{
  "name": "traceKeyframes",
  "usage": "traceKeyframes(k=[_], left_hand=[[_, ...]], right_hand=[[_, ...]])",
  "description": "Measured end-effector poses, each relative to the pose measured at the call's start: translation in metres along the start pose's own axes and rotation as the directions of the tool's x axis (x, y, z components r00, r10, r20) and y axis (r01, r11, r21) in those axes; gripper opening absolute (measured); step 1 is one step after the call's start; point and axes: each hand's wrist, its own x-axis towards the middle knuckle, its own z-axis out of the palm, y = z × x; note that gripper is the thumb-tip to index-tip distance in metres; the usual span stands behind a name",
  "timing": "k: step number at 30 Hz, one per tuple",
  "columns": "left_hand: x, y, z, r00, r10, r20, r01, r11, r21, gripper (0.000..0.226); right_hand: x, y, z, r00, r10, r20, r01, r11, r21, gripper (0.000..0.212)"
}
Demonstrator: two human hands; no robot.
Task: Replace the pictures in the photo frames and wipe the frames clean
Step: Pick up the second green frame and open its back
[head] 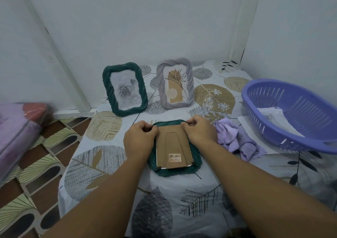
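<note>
Surroundings: a table (113,164) covered by a leaf-patterned cloth is set in a corner of pale walls; a patterned floor (36,164) is seen to the left, where a blurred pink and purple bundle (20,128) lies at the picture's edge.
Basket: one purple slotted basket (291,113) is placed at the right of the table; white paper (273,117) is seen inside it and under its near side.
Cloth: one crumpled purple rag (237,139) lies between the basket and the right hand, just beside the flat frame.
Frames, count: three are shown, two green and one lilac.
Standing frames: a green frame (125,90) with a grey rose picture and a lilac frame (176,82) with a line-drawn plant picture are stood upright side by side at the back of the table, slightly apart.
Flat frame: the second green frame (196,162) is laid face down at the table's middle, nearest the person; its brown backing board (173,146), bearing a barcode label (175,156), faces up.
Left hand (139,139): fingers are curled at the far left corner of the backing board, pinching at its edge.
Right hand (199,130): fingers are curled at the far right corner, pinching the edge likewise.
Obstruction: the far corners of the flat frame are hidden by both hands.
</note>
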Motion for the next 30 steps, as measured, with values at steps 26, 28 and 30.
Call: traceKeyframes(k=[26, 28, 30], left_hand=[[0.003, -0.007, 0.001, 0.997, 0.072, -0.006, -0.072, 0.996, 0.062, 0.011], [0.002, -0.006, 0.0, 0.997, 0.075, -0.009, -0.074, 0.995, 0.067, 0.012], [0.002, -0.006, 0.001, 0.997, 0.076, -0.011, -0.075, 0.995, 0.067, 0.012]], right_hand=[[-0.002, -0.007, -0.01, 1.0, -0.003, 0.028, 0.005, 0.997, -0.076, 0.009], [-0.001, -0.004, -0.011, 0.999, -0.018, 0.029, 0.02, 0.997, -0.071, 0.013], [-0.001, -0.003, -0.012, 0.999, -0.033, 0.034, 0.035, 0.997, -0.066, 0.014]])
